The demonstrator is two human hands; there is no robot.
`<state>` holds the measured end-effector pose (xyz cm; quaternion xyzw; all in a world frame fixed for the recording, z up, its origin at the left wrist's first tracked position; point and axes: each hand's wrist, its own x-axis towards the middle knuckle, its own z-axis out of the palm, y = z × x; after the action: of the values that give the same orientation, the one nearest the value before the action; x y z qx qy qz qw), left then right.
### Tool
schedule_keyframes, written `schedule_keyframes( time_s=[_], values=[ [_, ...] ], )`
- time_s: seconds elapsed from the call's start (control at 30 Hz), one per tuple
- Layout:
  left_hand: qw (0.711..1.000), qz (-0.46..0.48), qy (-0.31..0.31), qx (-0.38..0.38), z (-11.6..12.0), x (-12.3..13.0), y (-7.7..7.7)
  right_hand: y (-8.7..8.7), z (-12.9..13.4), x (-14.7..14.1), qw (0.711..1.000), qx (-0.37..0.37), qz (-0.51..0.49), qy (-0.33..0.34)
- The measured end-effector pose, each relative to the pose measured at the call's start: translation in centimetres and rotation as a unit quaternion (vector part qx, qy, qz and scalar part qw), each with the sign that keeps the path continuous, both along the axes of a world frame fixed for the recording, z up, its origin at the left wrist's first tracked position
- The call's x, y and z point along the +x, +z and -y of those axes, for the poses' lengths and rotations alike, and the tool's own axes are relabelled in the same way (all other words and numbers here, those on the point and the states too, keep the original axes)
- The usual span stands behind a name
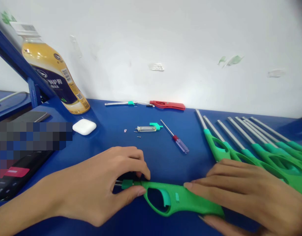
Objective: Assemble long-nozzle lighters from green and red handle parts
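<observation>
A green lighter [180, 200] lies across the blue table in front of me, its trigger loop towards the left. My left hand [111, 183] grips the neck end between thumb and fingers, and part of the metal tube shows beneath the hand. My right hand [249, 193] is closed round the handle's right end, slightly blurred. Beyond the hands lie a clear fuel tank with a teal piece [147, 128], two tiny screws [139, 137], a small pinkish part [125, 130] and a screwdriver [180, 144] with a purple handle.
Several green lighters [266, 157] with metal tubes lie at the right. Against the wall are a red casing [168, 105] and a loose metal tube [118, 104]. A bottle [57, 75], a white case [84, 127] and a black device [18, 177] stand or lie at left.
</observation>
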<state>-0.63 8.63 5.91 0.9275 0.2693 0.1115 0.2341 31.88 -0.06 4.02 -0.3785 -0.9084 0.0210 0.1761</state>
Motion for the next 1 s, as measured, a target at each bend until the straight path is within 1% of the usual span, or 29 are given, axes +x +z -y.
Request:
schedule_keyframes(
  time_s=[0.2, 0.3, 0.4, 0.53, 0.63, 0.7, 0.83, 0.9, 1.0],
  values=[
    [1.0, 0.005, 0.003, -0.025, -0.5, 0.1, 0.1, -0.8, 0.5, 0.2, 0.998, 0.046, -0.012, -0.029],
    [0.999, 0.007, 0.002, -0.046, -0.6, 0.2, 0.1, -0.7, 0.6, 0.3, 0.998, 0.05, 0.003, -0.023],
    [0.998, 0.032, -0.005, -0.059, -0.5, 0.2, -0.1, -0.4, 0.6, 0.2, 0.999, 0.046, 0.023, -0.006],
    [0.997, 0.044, -0.019, -0.053, -0.4, 0.0, -0.3, -0.3, 0.4, -0.6, 1.0, 0.012, 0.002, -0.019],
    [0.998, 0.045, -0.027, -0.021, -0.2, -0.1, -0.6, -0.6, 0.1, -1.1, 1.0, 0.019, -0.016, -0.017],
    [0.999, 0.04, -0.026, -0.002, 0.0, -0.1, -0.9, -0.8, 0.0, -1.3, 1.0, 0.022, -0.013, -0.014],
    [1.0, 0.009, -0.019, -0.006, 0.3, 0.2, -1.2, -0.8, 0.0, -1.6, 1.0, -0.018, 0.008, -0.002],
    [1.0, 0.001, -0.022, 0.0, 0.3, 0.4, -1.2, -0.7, 0.0, -1.9, 1.0, -0.008, 0.008, 0.007],
    [0.999, -0.016, -0.025, 0.013, 0.5, 0.3, -1.0, -0.5, -0.1, -2.2, 1.0, 0.013, 0.009, 0.002]
  ],
)
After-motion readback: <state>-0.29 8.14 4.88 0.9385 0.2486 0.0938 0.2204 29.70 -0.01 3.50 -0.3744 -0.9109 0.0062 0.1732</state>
